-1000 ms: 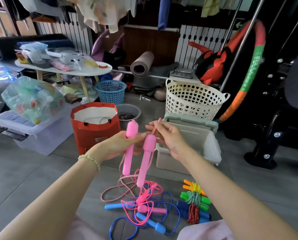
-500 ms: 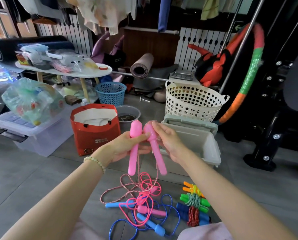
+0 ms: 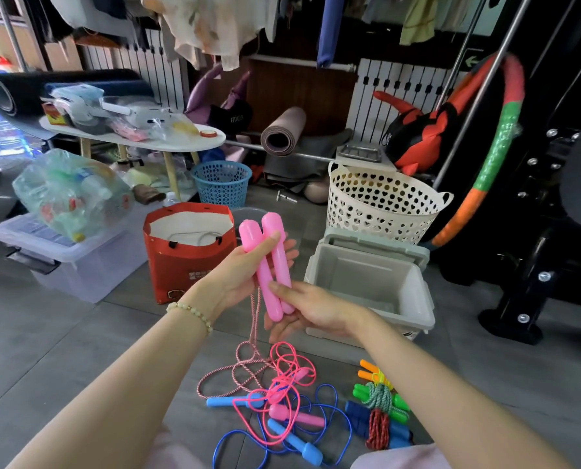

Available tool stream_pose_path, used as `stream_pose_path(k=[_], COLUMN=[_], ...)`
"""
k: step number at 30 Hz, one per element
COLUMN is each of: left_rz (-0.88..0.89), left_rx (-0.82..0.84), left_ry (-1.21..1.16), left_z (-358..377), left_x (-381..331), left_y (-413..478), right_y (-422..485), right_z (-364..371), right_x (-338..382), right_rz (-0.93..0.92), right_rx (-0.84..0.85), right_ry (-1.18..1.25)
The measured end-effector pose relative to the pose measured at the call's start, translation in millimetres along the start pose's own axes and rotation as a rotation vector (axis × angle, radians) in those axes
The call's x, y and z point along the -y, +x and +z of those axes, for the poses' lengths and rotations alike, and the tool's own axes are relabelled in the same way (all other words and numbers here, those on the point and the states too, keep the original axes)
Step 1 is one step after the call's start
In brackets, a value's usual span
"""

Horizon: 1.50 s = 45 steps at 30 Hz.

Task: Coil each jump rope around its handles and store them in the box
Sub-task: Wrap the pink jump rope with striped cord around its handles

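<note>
Head view: L hand [image 3: 245, 275] is clenching both handles [image 3: 272, 262] side by side, and R hand [image 3: 316, 309] is pinching their lower ends. Risk: the cord [image 3: 255, 319] is hanging to 6 o'clock into the loose ropes [image 3: 282, 404], so winding could be snagging them. Handles are looking glossy pink, cord twisted pink-white. The box [image 3: 414, 299] is sitting open at 3 o'clock.

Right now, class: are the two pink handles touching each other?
Touching. The head view shows the pink handles side by side with no gap in the left hand.

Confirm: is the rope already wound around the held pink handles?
No, the pink handles lie bare side by side in the left hand, and their rope hangs loose down to the floor.
</note>
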<state>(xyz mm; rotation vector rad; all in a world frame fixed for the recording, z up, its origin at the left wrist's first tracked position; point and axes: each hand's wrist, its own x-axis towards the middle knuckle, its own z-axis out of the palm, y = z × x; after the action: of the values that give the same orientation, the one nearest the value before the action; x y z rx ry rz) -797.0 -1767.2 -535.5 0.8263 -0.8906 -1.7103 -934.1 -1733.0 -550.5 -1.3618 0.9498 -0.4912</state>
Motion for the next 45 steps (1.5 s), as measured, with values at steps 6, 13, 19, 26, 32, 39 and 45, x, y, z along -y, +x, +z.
stream_pose_path(k=[6,13,19,26,32,39,45], left_rz=[-0.114,-0.311,-0.312,-0.223,-0.153,-0.1,-0.034], left_rx=[0.066,0.352,0.385,0.407,0.386,0.363,0.346], left_ry=[0.175,0.334,0.38,0.451,0.574,0.531,0.498], left_z=[-6.0,13.0,15.8,21.7,25.9,31.4,34.6], left_x=[2.6,13.1,10.7,6.7,8.3,11.5,10.6], left_y=[-3.9,-16.9,-19.3,-21.1,-21.2,-21.7,-21.7], right_y=[4.2,-4.6,-6.0,-6.8,-14.2,-10.0,-15.9], right_z=[-14.3,-32.5,-30.4,-38.7,-51.6,-48.8,-50.3], right_x=[8.3,13.5,11.4,18.2,25.5,25.7,33.2], right_rz=[-0.177,-0.428,-0.403,-0.38,-0.467,-0.519,-0.522], right_rx=[-0.483,-0.388,-0.333,-0.441,-0.499,-0.571,-0.582], right_ry=[-0.091,-0.286,-0.017,0.215,0.342,0.301,0.236])
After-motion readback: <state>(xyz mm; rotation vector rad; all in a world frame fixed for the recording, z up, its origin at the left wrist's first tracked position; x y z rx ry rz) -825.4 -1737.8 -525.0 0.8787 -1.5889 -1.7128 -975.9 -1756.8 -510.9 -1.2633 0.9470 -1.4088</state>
